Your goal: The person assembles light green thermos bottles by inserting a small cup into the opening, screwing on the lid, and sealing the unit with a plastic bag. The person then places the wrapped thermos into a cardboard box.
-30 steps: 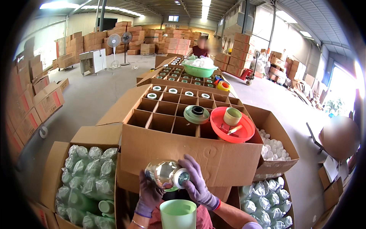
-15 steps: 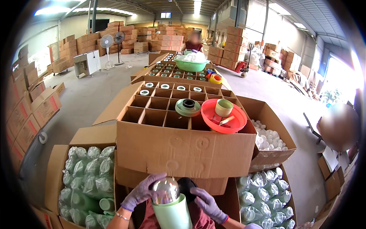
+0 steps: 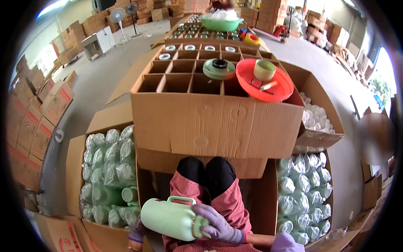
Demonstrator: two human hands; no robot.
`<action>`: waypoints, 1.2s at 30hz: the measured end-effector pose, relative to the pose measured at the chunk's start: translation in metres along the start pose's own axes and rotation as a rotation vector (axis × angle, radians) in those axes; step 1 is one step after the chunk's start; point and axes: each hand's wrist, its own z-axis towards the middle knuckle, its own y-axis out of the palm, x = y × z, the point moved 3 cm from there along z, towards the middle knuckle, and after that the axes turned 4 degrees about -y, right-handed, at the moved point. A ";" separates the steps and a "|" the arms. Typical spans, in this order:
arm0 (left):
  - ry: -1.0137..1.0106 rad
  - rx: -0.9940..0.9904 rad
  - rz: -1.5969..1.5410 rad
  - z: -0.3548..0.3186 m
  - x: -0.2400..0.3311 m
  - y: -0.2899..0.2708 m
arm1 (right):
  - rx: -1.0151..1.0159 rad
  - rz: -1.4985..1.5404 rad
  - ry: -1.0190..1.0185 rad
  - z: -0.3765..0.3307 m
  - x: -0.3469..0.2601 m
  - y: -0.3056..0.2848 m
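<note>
A pale green vacuum flask [image 3: 168,219] with a loop handle [image 3: 181,198] lies tilted on its side above my lap, its base to the left. My right hand [image 3: 216,224], in a lavender glove, is closed round its neck end at a metal-coloured ring. Against the base, low on the left, is my gloved left hand [image 3: 138,233]; its fingers are mostly hidden by the flask. Whatever is inside the flask is out of sight.
Plastic-wrapped green flask bodies fill a carton on the left [image 3: 111,168] and one on the right [image 3: 302,197]. Ahead stands a divided carton [image 3: 214,122] bearing a red basin [image 3: 277,94] and green lids [image 3: 218,73]. White caps [image 3: 317,117] fill another carton.
The upright green body with the silvery liner at its top is gone from view; a flask now lies sideways, handle showing. My right hand has moved onto its neck, my left down to its base.
</note>
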 end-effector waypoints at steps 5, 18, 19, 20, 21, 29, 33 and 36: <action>0.020 -0.155 -0.034 0.030 0.000 0.031 | -0.270 0.582 0.074 0.082 0.010 -0.016; -0.008 -0.248 -0.137 0.072 -0.001 0.059 | 0.043 0.099 -0.139 0.117 -0.012 -0.023; -0.003 -0.234 -0.112 0.077 0.005 0.058 | 0.038 0.012 -0.171 0.115 -0.013 -0.028; 0.006 -0.212 -0.059 0.080 0.014 0.054 | 0.032 -0.075 -0.203 0.112 -0.013 -0.033; 0.020 -0.174 0.036 0.082 0.027 0.050 | 0.049 -0.110 -0.226 0.105 -0.010 -0.040; 0.630 -0.469 1.651 0.101 0.154 0.164 | -0.502 -0.560 -0.145 0.018 0.033 -0.106; 0.232 -0.623 1.937 0.133 0.069 0.166 | -0.325 -0.940 -0.349 0.163 -0.016 -0.165; 0.215 -0.737 1.847 0.145 0.048 0.164 | -0.090 -1.087 -0.516 0.282 -0.004 -0.219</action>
